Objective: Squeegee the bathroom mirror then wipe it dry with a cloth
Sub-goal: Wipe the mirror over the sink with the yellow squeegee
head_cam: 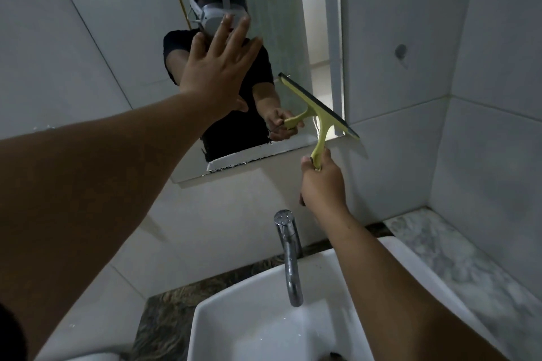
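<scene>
Mirror (264, 23) bears flat left hand (217, 67); right hand (321, 182) grips squeegee (319, 108) at its lower-right corner.

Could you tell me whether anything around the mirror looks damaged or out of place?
Yes: the mirror has a ragged, chipped-looking lower edge, with dark jagged marks along it. The left hand lies flat with spread fingers on the glass, which may leave prints.
</scene>
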